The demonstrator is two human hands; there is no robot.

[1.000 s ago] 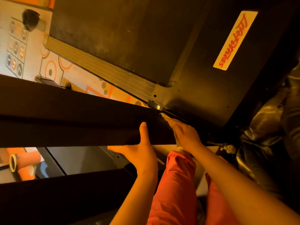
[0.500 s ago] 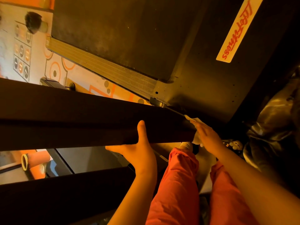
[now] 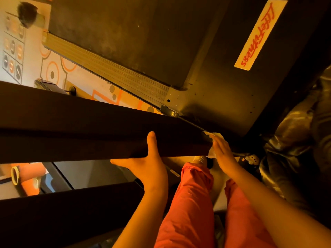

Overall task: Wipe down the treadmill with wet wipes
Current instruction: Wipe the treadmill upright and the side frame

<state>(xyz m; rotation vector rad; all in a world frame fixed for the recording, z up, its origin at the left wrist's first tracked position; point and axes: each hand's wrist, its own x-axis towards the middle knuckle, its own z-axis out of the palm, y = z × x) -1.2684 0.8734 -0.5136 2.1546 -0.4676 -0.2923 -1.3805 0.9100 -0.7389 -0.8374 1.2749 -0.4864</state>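
Looking down, we see the left grip clasping the treadmill's dark handrail, thumb up its near face and fingers tucked beneath. The right grip lies flat with fingers straight, pressing a white wet wipe against the handrail's right end, where the wipe folds over the corner. Beyond the rail lie the treadmill belt and its ribbed side strip. Below we see pink trousers, and at the right a shiny black bag.
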